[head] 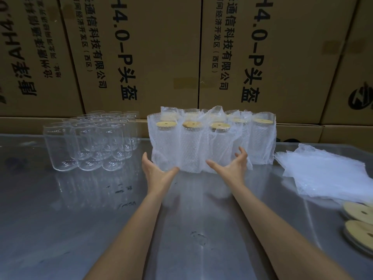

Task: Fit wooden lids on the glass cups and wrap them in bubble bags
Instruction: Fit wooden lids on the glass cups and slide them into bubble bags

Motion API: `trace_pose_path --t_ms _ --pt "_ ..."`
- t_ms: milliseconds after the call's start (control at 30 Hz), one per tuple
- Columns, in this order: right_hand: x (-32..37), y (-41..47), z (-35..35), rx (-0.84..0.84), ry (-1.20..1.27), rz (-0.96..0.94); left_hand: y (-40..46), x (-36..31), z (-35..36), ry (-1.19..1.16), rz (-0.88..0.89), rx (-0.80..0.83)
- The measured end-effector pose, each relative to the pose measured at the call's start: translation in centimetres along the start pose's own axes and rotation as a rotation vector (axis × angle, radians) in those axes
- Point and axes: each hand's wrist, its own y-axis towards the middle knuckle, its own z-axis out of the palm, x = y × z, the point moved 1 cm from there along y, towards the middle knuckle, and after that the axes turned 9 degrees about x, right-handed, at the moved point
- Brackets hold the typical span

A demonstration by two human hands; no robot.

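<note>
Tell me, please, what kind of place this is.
Probably a warehouse packing station: tall brown printed cardboard cartons stand stacked behind a shiny metal worktable, which holds many clear empty glass cups and a row of bubble-wrapped cups with round wooden lids.

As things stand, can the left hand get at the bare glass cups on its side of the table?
Probably yes. The left hand is open and holds nothing, and only bare table lies between it and the bare glass cups. The wrapped cups stand on its other side, out of the way.
</note>
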Motion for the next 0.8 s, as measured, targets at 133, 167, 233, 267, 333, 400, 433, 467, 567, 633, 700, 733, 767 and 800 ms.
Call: trace_pose_path --t_ms 133,167,233,267,333,400,433,467,567,633,700,733,767,800 --pt "-0.1 -2.0 -1.3 0.004 -0.069 0.027 -2.4 -0.5 -0.9 0.023 0.001 -0.022" --pt "-0.1 -2.6 -1.5 0.024 -0.092 0.031 -3.1 -0.6 -1.2 0.043 0.009 -0.034" --pt "0.0 -4.1 -2.0 0.067 -0.106 0.036 -4.7 -0.6 -1.8 0.081 0.023 -0.033" --pt "0.2 -5.0 -2.2 0.088 -0.113 0.044 -5.5 -0.7 -2.2 0.090 0.032 -0.021" --pt "0.9 -6.7 -2.6 0.137 -0.170 0.064 -6.9 -0.9 -2.8 0.078 0.051 0.021" --pt "1.7 -8.5 -2.8 0.200 -0.279 0.084 -8.2 -1.1 -3.4 0.041 0.069 0.076" --pt "2.2 -9.6 -2.8 0.240 -0.370 0.086 -8.8 -1.2 -3.7 0.029 0.074 0.105" --pt "2.7 -10.8 -2.7 0.275 -0.501 0.068 -9.3 -1.2 -4.0 0.024 0.077 0.137" --pt "3.6 -14.2 -1.7 0.348 -0.854 -0.064 -10.5 -1.2 -4.9 0.029 0.099 0.226" --pt "4.1 -15.9 -1.0 0.376 -0.911 -0.107 -10.8 -1.2 -5.4 0.070 0.108 0.262" --pt "4.5 -16.6 -0.7 0.398 -0.923 -0.107 -10.7 -1.3 -6.0 0.153 0.120 0.284" --pt "4.7 -16.8 -0.7 0.411 -0.926 -0.099 -10.5 -1.3 -6.3 0.216 0.133 0.289" --pt "4.8 -16.8 -0.7 0.423 -0.928 -0.091 -10.1 -1.3 -6.9 0.299 0.155 0.293" --pt "4.9 -16.9 -0.7 0.433 -0.929 -0.086 -9.6 -1.2 -7.5 0.403 0.178 0.294"
